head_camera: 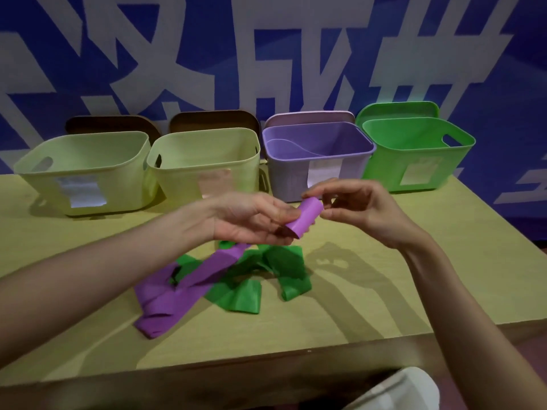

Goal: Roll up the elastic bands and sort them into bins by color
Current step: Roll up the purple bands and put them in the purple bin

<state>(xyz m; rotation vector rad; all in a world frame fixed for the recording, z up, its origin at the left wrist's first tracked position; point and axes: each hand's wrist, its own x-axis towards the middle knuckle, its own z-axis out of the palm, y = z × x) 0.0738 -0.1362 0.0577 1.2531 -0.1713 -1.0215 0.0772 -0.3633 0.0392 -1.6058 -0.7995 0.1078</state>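
On the table (384, 276), purple bin (299, 179) sits at 12 o'clock. Both hands pinch the purple band (305, 217) roll midair, left hand (251, 220) gripping, right hand (361, 208) at its 3 o'clock end. I'd keep the tail taut and edges lined up while winding.

Four bins (204, 161) stood in a row along the table's (384, 291) far edge; loose bands (207, 279) lay mid-table before them.

A yellow-green table (414, 261) stands before a blue-and-white lettered wall (207, 54).
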